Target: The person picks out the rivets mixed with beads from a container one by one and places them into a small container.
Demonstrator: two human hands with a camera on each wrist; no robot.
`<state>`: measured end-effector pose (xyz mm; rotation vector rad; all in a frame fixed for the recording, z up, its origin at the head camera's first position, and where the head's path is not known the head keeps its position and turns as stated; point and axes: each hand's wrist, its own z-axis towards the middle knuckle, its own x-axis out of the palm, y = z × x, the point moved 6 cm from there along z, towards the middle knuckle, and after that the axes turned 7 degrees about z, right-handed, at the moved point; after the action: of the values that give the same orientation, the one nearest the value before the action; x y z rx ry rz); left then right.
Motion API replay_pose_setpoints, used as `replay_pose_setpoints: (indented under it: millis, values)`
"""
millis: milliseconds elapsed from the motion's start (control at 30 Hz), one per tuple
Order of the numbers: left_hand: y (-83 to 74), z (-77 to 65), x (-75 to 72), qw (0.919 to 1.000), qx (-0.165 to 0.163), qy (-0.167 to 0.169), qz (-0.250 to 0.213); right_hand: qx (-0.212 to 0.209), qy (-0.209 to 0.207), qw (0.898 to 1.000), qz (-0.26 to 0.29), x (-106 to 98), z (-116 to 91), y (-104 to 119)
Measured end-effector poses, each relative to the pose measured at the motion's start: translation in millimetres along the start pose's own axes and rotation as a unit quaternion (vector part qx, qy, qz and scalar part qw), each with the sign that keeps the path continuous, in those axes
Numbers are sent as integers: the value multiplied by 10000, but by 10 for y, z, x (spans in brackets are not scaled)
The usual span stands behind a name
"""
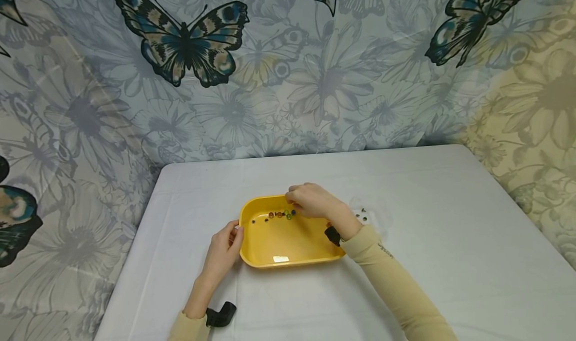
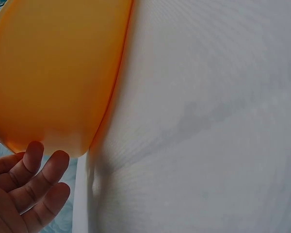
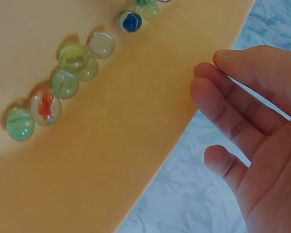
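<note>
A shallow yellow tray (image 1: pixel 288 246) sits on the white table. Several glass marbles (image 1: pixel 279 214) lie along its far side, some touching; the right wrist view shows a blue-swirled marble (image 3: pixel 131 22) and an orange-red one (image 3: pixel 46 108) among greenish ones. My left hand (image 1: pixel 226 245) holds the tray's left end between thumb and fingers; in the left wrist view its fingers (image 2: pixel 56 165) are at the tray's outer wall. Over the far rim reaches my right hand (image 1: pixel 315 201), beside the marbles. Its fingers are loosely bent, and nothing shows between them in the right wrist view.
To the tray's right, a transparent dish (image 1: pixel 382 216) stands with a few small marbles (image 1: pixel 364 218) by its left side, partly behind the right wrist. A white cloth covers the table (image 1: pixel 450 261). Butterfly-patterned fabric (image 1: pixel 315 91) hangs behind and at both sides.
</note>
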<state>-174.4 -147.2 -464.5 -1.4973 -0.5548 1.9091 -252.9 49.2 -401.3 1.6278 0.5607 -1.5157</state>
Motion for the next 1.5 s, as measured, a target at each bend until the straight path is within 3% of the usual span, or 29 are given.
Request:
replay_pose_setpoints:
  millis: [633, 1500]
  values:
    - [7, 6, 6, 10000, -34, 26, -20, -194, 263, 9994, 138, 167, 103, 101]
    - [11, 10, 3, 9999, -161, 22, -15, -306, 646, 9967, -391, 327, 159, 179]
